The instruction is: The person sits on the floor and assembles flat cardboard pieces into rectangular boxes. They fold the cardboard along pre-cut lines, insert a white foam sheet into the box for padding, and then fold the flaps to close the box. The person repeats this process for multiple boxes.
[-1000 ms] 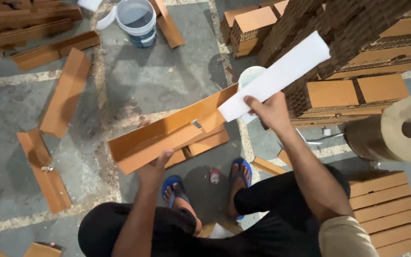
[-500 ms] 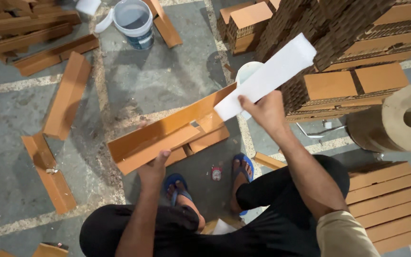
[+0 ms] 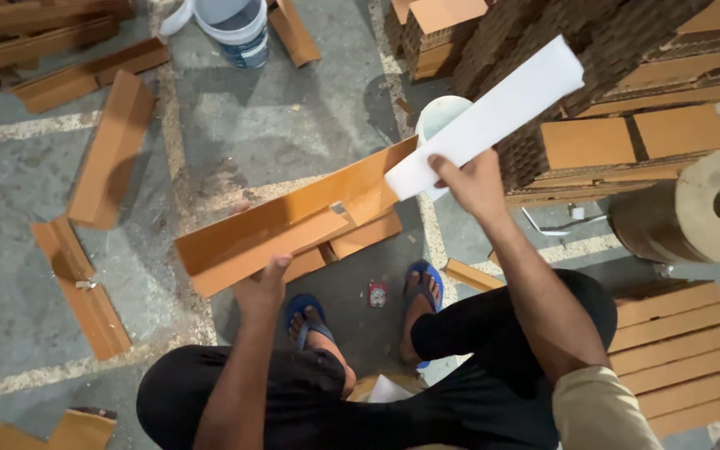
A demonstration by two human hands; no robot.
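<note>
- The floor (image 3: 310, 142) is grey concrete with pale painted lines, strewn with orange cardboard pieces.
- Stacks (image 3: 627, 125) of brown corrugated board rise at the upper right; flat orange sheets lie on top and a lower pile sits at the right edge.
- A paper roll (image 3: 702, 212) lies on its side just beside the stacks.
- The channel (image 3: 293, 221), a long orange folded cardboard piece, slants across the middle, low end toward the person, high end near the strip.
- The left hand (image 3: 262, 283) has its grip closed on the channel's near lower edge, fingers over the rim.
- The strip (image 3: 489, 117), a long white flat piece, angles up to the right; its lower end touches the channel's high end.
- The right hand (image 3: 472, 183) pinches the strip near its lower end.
- A white bucket (image 3: 235, 25) stands at the top, well apart; a white cup (image 3: 439, 117) shows behind the strip.
- Feet in blue sandals (image 3: 310, 312) rest under the channel.
- Risk, as a judgement: the channel is held at one end only, so it could sag or twist; the strip, gripped low, could flop or land crooked; the cup sits near and could be knocked.
</note>
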